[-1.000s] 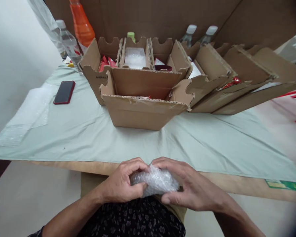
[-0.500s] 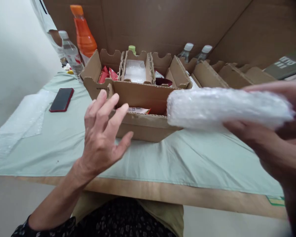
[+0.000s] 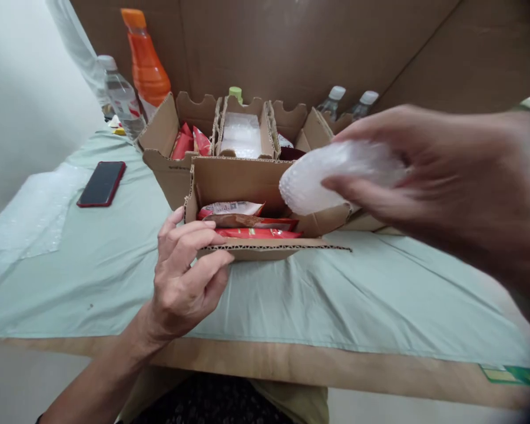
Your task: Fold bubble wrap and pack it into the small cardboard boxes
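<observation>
My right hand point(image 3: 401, 159) grips a bubble-wrapped bundle point(image 3: 309, 179) above the right end of the front cardboard box point(image 3: 242, 174). What the wrap encloses cannot be made out. Curled fingers of my left hand point(image 3: 185, 271) hold that box's front flap point(image 3: 274, 252) at its left corner, tilting it outward. Inside, several red snack packets point(image 3: 256, 234) lie in layers. The bundle's far end hides part of the box's right side.
Behind stand more cardboard boxes point(image 3: 156, 126) with red packets point(image 3: 185, 141) and bubble wrap point(image 3: 242, 132). An orange drink bottle point(image 3: 149, 70) and a clear bottle point(image 3: 122, 94) stand back left. A phone point(image 3: 101, 184) and a bubble wrap sheet point(image 3: 26, 218) lie on the left.
My left hand has closed on the front flap, and the flap has swung outward, showing the packets. My right hand has brought the bundle left over the box, turning it end-on.
</observation>
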Available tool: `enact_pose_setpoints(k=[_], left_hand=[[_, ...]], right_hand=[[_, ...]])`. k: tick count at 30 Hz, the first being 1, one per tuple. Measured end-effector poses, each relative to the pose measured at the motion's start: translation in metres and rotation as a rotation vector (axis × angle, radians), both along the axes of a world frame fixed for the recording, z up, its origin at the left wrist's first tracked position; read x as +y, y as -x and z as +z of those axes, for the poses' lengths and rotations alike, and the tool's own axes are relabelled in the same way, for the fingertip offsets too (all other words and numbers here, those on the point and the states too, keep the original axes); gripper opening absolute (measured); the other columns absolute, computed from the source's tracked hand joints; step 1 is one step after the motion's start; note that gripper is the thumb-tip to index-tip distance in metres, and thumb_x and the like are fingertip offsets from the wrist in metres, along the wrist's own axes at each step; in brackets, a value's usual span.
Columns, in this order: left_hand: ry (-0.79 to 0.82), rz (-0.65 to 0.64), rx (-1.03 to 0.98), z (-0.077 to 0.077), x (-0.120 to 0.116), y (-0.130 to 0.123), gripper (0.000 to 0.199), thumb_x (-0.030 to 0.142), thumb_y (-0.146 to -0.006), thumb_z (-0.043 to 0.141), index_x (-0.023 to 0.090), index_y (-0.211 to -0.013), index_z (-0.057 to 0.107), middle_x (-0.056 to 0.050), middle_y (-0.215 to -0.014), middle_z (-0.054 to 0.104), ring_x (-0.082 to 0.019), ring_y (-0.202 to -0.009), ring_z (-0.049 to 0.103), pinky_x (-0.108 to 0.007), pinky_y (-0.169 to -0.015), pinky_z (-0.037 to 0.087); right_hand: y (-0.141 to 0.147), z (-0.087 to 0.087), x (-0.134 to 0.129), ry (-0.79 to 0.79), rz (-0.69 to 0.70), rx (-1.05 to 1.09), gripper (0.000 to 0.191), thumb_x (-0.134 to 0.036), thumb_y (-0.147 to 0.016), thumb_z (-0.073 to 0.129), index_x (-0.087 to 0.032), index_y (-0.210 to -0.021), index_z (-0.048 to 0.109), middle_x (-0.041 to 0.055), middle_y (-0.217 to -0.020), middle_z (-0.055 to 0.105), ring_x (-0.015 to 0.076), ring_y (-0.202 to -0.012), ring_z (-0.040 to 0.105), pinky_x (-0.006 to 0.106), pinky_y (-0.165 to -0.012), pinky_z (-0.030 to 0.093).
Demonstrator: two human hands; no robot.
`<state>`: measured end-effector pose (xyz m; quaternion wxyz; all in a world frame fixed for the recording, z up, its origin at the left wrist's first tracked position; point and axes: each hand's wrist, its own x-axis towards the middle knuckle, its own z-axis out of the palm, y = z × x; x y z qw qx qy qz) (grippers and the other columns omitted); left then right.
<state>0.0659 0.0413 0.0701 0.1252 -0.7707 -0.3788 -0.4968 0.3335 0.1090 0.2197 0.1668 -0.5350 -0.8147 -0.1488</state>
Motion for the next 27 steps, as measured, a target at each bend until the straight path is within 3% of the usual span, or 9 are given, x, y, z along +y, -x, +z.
enact_pose_setpoints(k=[4, 9, 15, 19, 21, 24, 27], left_hand=[[-0.006, -0.054, -0.013, -0.003, -0.001, 0.002, 0.022, 0.000, -0.082, 0.068, 0.021, -0.090, 0.066, -0.005, -0.101, 0.067, -0.023, -0.107, 0.069, -0.059, -0.116, 0.049], [0.010, -0.071, -0.042, -0.007, -0.003, 0.003, 0.023, -0.001, -0.080, 0.067, 0.020, -0.090, 0.066, -0.005, -0.101, 0.067, -0.023, -0.106, 0.069, -0.061, -0.114, 0.050], [0.027, -0.090, -0.061, -0.012, -0.005, 0.003, 0.023, -0.001, -0.081, 0.064, 0.020, -0.090, 0.065, -0.005, -0.103, 0.068, -0.023, -0.107, 0.069, -0.062, -0.116, 0.048], [0.039, -0.068, -0.067, -0.013, -0.006, 0.002, 0.024, -0.001, -0.079, 0.065, 0.020, -0.090, 0.065, -0.005, -0.105, 0.068, -0.022, -0.106, 0.069, -0.064, -0.116, 0.047], [0.043, -0.057, -0.061, -0.013, -0.007, 0.002, 0.024, -0.001, -0.080, 0.065, 0.021, -0.089, 0.065, -0.005, -0.105, 0.068, -0.022, -0.106, 0.068, -0.063, -0.116, 0.047], [0.045, -0.062, -0.055, -0.013, -0.009, 0.002, 0.023, 0.000, -0.080, 0.065, 0.021, -0.089, 0.065, -0.005, -0.104, 0.068, -0.021, -0.104, 0.069, -0.062, -0.116, 0.047], [0.041, -0.060, -0.064, -0.014, -0.010, 0.002, 0.022, 0.000, -0.080, 0.065, 0.021, -0.088, 0.065, -0.005, -0.103, 0.067, -0.021, -0.104, 0.069, -0.062, -0.116, 0.047]], right_hand=[[0.039, -0.026, 0.018, 0.110, -0.049, -0.375, 0.032, -0.038, -0.097, 0.060, -0.018, -0.121, 0.070, 0.0125, -0.111, 0.077, 0.0338, -0.098, 0.073, 0.038, -0.070, 0.046], [0.057, -0.047, 0.043, 0.239, 0.050, -0.457, 0.028, -0.026, -0.097, 0.054, -0.015, -0.118, 0.069, 0.0135, -0.110, 0.074, 0.0300, -0.099, 0.072, 0.034, -0.069, 0.046], [0.042, -0.051, 0.054, 0.253, 0.201, -0.437, 0.032, -0.018, -0.093, 0.056, -0.017, -0.123, 0.067, 0.0104, -0.115, 0.071, 0.0242, -0.100, 0.068, 0.030, -0.074, 0.044], [0.037, -0.057, 0.061, 0.385, 0.259, -0.596, 0.030, -0.015, -0.092, 0.055, -0.018, -0.119, 0.069, 0.0085, -0.107, 0.073, 0.0210, -0.091, 0.067, 0.030, -0.071, 0.041], [0.037, -0.055, 0.059, 0.364, 0.293, -0.691, 0.028, -0.016, -0.091, 0.058, -0.018, -0.115, 0.072, 0.0086, -0.104, 0.074, 0.0227, -0.093, 0.067, 0.032, -0.075, 0.042], [0.039, -0.046, 0.052, 0.241, 0.277, -0.709, 0.020, -0.018, -0.092, 0.059, -0.018, -0.104, 0.075, 0.0094, -0.096, 0.075, 0.0254, -0.097, 0.067, 0.035, -0.083, 0.043], [0.047, -0.046, 0.048, 0.340, 0.218, -0.627, 0.020, -0.017, -0.094, 0.060, -0.019, -0.100, 0.078, 0.0102, -0.093, 0.076, 0.0245, -0.091, 0.070, 0.034, -0.079, 0.044]])
